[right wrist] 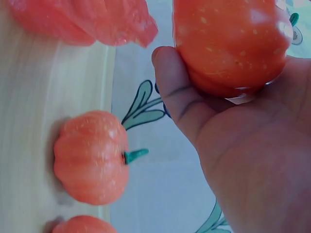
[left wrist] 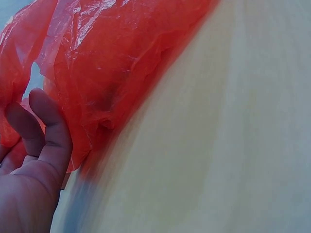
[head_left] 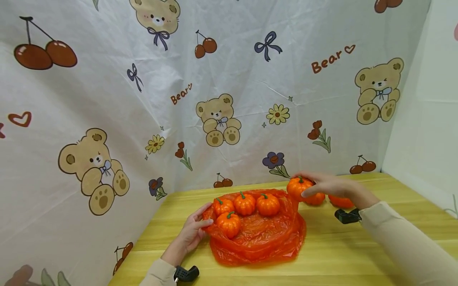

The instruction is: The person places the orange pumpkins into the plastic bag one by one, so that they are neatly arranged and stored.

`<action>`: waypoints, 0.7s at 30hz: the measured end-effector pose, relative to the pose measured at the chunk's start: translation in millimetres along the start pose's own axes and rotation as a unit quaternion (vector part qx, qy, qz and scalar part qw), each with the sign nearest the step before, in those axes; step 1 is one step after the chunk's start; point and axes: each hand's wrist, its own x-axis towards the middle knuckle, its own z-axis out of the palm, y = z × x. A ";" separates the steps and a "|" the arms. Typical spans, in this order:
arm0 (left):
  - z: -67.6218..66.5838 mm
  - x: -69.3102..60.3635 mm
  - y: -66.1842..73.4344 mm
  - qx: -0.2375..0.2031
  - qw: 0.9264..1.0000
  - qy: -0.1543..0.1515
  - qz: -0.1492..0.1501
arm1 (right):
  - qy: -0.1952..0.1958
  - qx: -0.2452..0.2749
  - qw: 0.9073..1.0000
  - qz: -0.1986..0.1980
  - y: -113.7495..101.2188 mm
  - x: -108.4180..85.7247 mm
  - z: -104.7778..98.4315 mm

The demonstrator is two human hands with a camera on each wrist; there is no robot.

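Observation:
An orange plastic bag [head_left: 262, 248] lies spread on the table with its mouth facing up. Several small toy pumpkins with green stems, one of them a front pumpkin [head_left: 228, 225], sit in its left and back part. My left hand [head_left: 193, 229] holds the bag's left rim between thumb and fingers; the left wrist view shows curled fingers at the thin plastic [left wrist: 121, 53]. Over the bag's right edge, my right hand [head_left: 330, 186] grips another pumpkin [right wrist: 233, 43], raised above the table. Its thumb lies across the pumpkin's front.
Two more pumpkins rest on the wooden table [head_left: 343, 254] right of the bag: a nearer one [right wrist: 92, 158], and a second one [head_left: 340, 201] partly behind the right wrist. A bear-printed cloth [head_left: 247, 79] hangs behind and to the left.

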 end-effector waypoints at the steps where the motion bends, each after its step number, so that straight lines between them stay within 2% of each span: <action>1: -0.2 0.1 -0.3 0.000 1.000 0.000 -0.001 | -0.005 0.010 1.000 0.003 -0.5 1.7 1.6; 7: -0.7 1.5 -1.5 -0.002 1.000 0.000 0.003 | -0.024 0.037 0.999 0.014 -7.0 9.8 8.0; 15: -1.5 1.8 -2.0 -0.009 1.000 -0.002 0.000 | -0.036 0.011 0.999 0.010 -17.3 19.8 11.4; 21: -1.2 2.1 -2.0 -0.008 1.000 -0.003 -0.003 | -0.038 -0.020 0.999 -0.014 -23.8 26.3 14.9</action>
